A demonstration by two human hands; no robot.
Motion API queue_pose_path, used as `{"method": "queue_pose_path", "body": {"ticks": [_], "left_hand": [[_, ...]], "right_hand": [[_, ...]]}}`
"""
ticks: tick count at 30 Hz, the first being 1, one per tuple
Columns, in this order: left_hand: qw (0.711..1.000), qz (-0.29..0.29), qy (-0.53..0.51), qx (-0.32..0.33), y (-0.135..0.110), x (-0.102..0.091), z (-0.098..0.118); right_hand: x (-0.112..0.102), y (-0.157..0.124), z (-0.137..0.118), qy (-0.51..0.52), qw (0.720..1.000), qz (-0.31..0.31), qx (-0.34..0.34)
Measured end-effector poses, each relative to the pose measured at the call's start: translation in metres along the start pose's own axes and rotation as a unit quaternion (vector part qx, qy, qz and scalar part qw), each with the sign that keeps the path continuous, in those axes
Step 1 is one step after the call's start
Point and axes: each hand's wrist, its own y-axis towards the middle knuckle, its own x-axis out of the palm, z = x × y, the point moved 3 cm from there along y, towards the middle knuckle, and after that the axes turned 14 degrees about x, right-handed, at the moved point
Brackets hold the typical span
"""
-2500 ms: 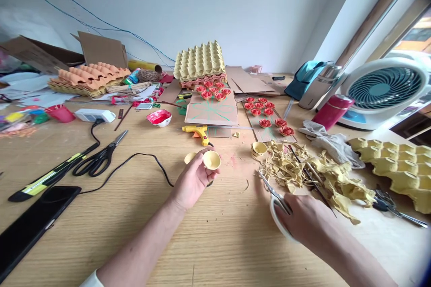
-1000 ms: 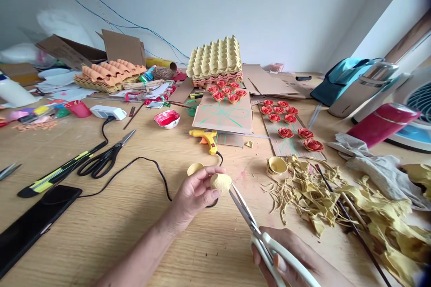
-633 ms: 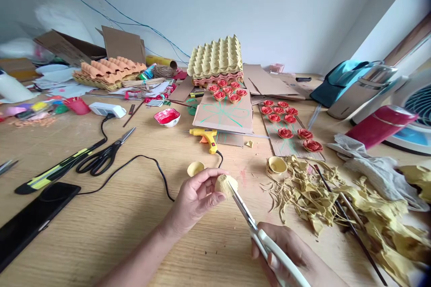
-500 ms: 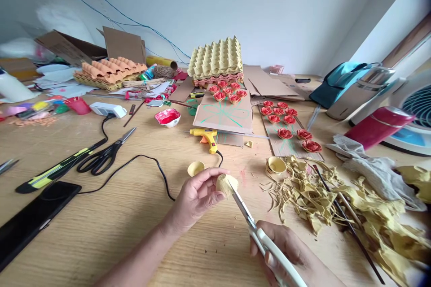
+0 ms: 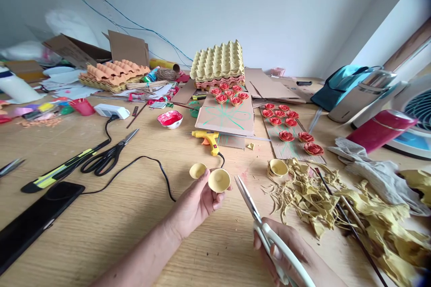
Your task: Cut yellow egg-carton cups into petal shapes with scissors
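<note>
Between the thumb and fingers of my left hand (image 5: 198, 204) is a small yellow egg-carton cup (image 5: 219, 180), its hollow side facing me. My right hand (image 5: 286, 244) grips white-handled scissors (image 5: 257, 215), their blades pointing up and left, a little apart from the cup. Just behind my left fingers a second yellow cup (image 5: 197, 170) rests on the table. A short stack of yellow cups (image 5: 278, 167) stands to the right, beside a heap of yellow carton scraps (image 5: 310, 197).
A yellow glue gun (image 5: 209, 139) lies ahead, its black cord curving left. Red paper flowers (image 5: 286, 136) sit on cardboard. Black scissors (image 5: 107, 157), a utility knife (image 5: 59, 171) and a phone (image 5: 37, 224) lie at left. A pink flask (image 5: 382, 130) lies at right.
My left hand has turned the cup so its hollow now faces me. The scissor blades, earlier against the cup, have come away to the right.
</note>
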Motion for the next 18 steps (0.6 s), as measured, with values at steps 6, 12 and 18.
{"method": "queue_pose_path", "body": {"ticks": [6,12,18], "left_hand": [[1.000,-0.011,-0.020,-0.012,-0.002,0.003,0.001],[0.997,-0.063,0.048,0.027,-0.005,0.006,0.004],[0.966,-0.102,0.216,0.099,-0.011,0.011,0.004]], "right_hand": [[-0.003,-0.003,0.001,-0.008,0.999,0.027,0.015],[-0.003,-0.002,-0.003,-0.012,0.999,0.037,-0.001],[-0.005,0.000,-0.006,-0.126,0.984,0.121,-0.038]]}}
